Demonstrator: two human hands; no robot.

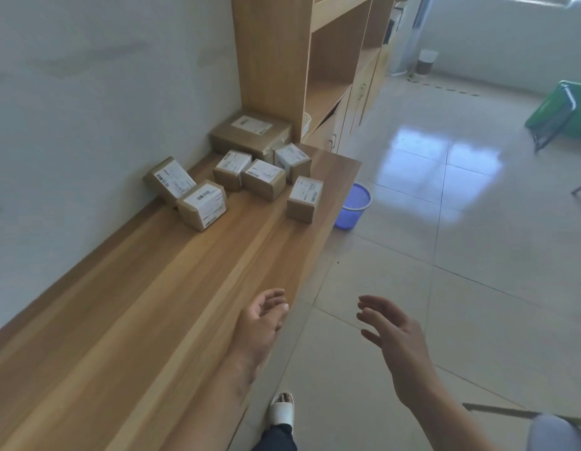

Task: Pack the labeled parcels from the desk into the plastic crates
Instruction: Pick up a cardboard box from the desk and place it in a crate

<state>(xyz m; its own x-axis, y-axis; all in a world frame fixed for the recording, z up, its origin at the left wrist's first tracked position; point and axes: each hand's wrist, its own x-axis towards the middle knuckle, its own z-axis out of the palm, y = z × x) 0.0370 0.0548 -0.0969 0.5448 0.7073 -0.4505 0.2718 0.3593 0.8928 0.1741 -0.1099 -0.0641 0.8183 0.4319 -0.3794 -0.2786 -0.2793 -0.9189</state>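
Head camera – looking forward and down along the desk [172,288]

A long stretch of the desk [136,304] top lies bare between the near end and the cluster of parcels [237,167] at its far end. Behind the cluster the wall [87,92] closes off the left side and the shelf unit [273,60] blocks the far end. Open tiled floor [445,255] runs along the right edge, with a blue basket [352,206] just beside the far corner.
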